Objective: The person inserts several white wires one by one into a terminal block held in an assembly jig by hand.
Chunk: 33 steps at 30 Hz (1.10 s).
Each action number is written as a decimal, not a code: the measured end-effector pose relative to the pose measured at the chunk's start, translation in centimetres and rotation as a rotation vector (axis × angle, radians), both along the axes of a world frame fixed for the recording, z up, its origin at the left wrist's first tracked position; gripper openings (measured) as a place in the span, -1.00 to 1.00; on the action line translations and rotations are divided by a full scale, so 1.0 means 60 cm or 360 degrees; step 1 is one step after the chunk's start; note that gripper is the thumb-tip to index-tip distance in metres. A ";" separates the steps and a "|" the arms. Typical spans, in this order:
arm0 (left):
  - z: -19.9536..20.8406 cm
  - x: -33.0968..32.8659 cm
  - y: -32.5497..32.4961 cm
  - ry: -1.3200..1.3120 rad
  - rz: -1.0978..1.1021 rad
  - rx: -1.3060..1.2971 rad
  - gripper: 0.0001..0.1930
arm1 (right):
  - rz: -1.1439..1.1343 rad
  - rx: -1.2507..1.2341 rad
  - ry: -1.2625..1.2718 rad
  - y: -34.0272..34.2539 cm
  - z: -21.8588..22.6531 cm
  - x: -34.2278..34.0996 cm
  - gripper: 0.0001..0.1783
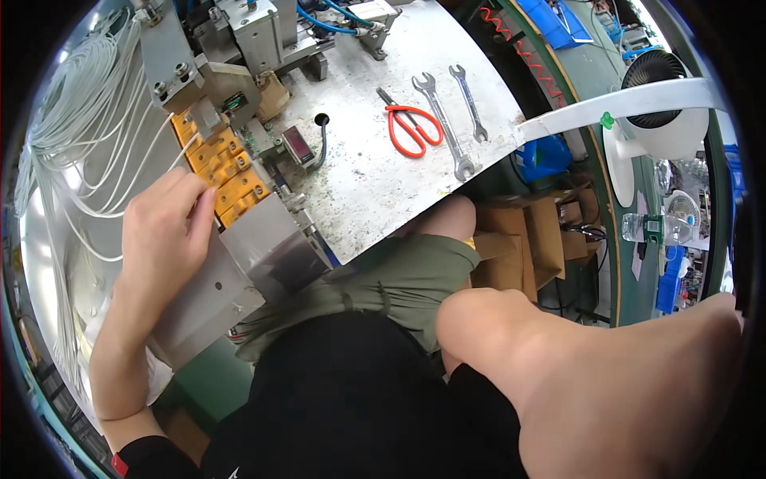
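Note:
My left hand (166, 227) is closed, thumb against curled fingers, beside a row of orange-yellow fixture blocks (222, 166) on a metal machine. Whatever the fingers may pinch is hidden behind the back of the hand. Thin white cables (132, 164) loop past it, and one crosses over the blocks just above the knuckles. A grey metal plate (203, 299) lies under my left wrist. My right arm (590, 359) stretches to the right rim of the picture, and its hand is beyond the edge.
On the white tabletop lie red-handled scissors (413, 132), a large spanner (445, 128) and a smaller spanner (469, 104). A small display unit (298, 148) stands by the blocks. Cardboard boxes (519, 239) sit below. At right are a white fan (666, 104) and a plastic bottle (656, 229).

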<state>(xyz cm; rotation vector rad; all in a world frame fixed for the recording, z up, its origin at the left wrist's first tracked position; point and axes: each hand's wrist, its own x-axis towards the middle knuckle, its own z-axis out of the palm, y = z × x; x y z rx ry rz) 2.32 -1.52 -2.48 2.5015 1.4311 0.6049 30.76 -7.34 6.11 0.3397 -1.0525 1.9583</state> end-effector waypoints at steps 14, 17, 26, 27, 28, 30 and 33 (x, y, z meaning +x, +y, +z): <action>0.000 -0.003 0.000 -0.0032 -0.0077 -0.0027 -0.88 | -0.0140 -0.0034 0.0095 -0.015 0.008 0.022 -0.65; 0.001 -0.008 -0.001 -0.0003 -0.0080 -0.0035 -0.92 | -0.0179 -0.0052 0.0104 -0.022 0.001 0.008 -0.65; 0.044 -0.003 0.005 -0.0337 -0.0129 -0.0227 -0.80 | -0.0184 -0.0037 0.0197 0.033 0.003 -0.012 -0.65; 0.046 0.001 0.006 -0.0427 -0.0150 -0.0357 -0.68 | -0.0170 -0.0013 0.0209 0.046 -0.003 -0.029 -0.65; 0.046 0.001 0.004 -0.0513 -0.0163 -0.0482 -0.56 | -0.0147 0.0011 0.0229 0.054 -0.006 -0.033 -0.65; 0.045 0.002 0.002 -0.0571 -0.0150 -0.0517 -0.48 | -0.0426 -0.0381 -0.0496 0.072 -0.065 -0.027 -0.73; 0.049 0.004 -0.002 -0.0660 -0.0123 -0.0618 -0.40 | -0.0901 0.0039 -0.1697 0.105 -0.112 -0.088 -0.87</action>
